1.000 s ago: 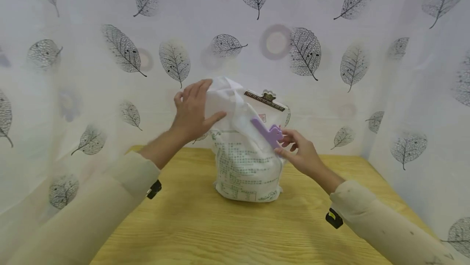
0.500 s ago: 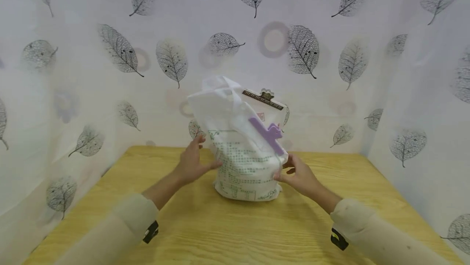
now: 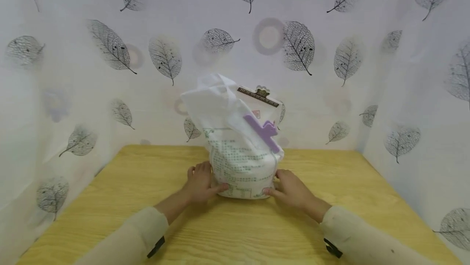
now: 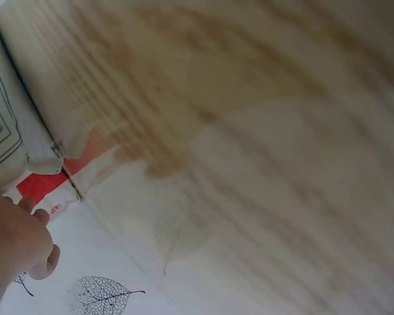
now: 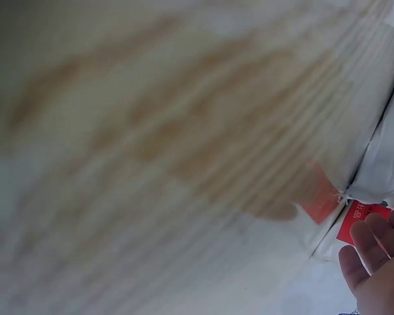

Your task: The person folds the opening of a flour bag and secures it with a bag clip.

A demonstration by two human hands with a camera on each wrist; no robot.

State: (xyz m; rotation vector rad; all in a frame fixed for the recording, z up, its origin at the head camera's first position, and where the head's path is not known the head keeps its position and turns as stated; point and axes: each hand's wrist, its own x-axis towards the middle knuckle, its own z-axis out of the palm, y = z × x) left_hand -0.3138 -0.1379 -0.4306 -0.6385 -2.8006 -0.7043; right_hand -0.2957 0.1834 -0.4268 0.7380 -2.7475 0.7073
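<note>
A white bag with green print (image 3: 238, 163) stands upright on the wooden table, its folded top leaning left. A purple clip (image 3: 262, 132) sits slanted across its upper right side. My left hand (image 3: 200, 183) touches the bag's lower left side, thumb against the front. At the lower right corner is my right hand (image 3: 293, 189), its thumb on the front too. The fingers (image 5: 374, 246) look fairly straight in the right wrist view; how firmly either hand presses cannot be told. Behind stands another pale bag (image 3: 271, 112) with a dark brown clip (image 3: 258, 96) on top.
The wood-grain table (image 3: 235, 232) reaches back to a white curtain (image 3: 227, 4) printed with dark leaves, which also hangs at both sides. A red label (image 4: 43, 184) shows low on the rear bag in both wrist views.
My left hand has come down from the bag's top to its lower left side. The right hand has dropped from beside the purple clip to the lower right corner.
</note>
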